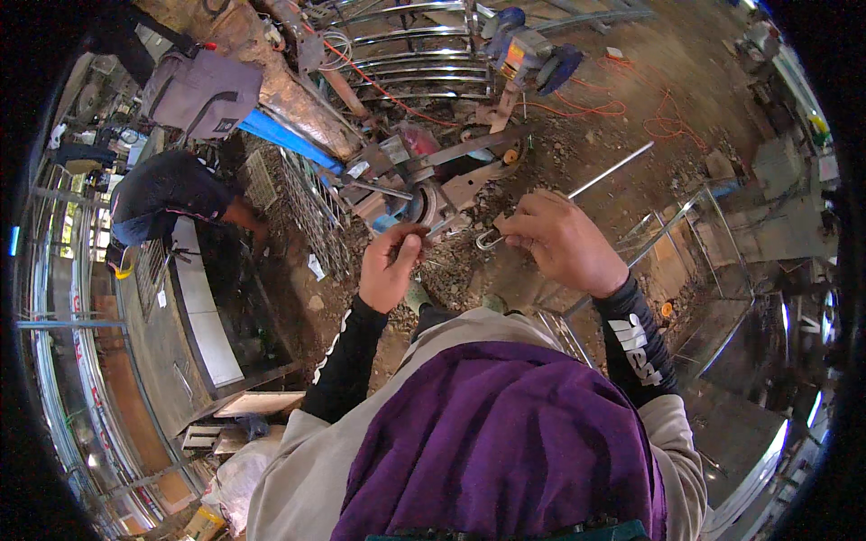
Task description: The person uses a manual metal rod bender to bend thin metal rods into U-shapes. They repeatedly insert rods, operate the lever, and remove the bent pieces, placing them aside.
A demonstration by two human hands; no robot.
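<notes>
My right hand (564, 242) grips a thin shiny metal rod (610, 170) whose near end is bent into a hook (488, 240); the straight part runs up and to the right. My left hand (391, 261) is closed around the other end of the bent piece, close to a round bending tool (422, 204) on the ground. Both hands are raised in front of my chest, above dirt ground. Black sleeves cover both forearms.
Another person (167, 189) crouches at the left beside a wire mesh panel (311, 212). A cut-off saw (532, 59) with orange cables (586, 108), a steel gate frame (406, 45) and a metal stand (672, 225) lie around on the dirt.
</notes>
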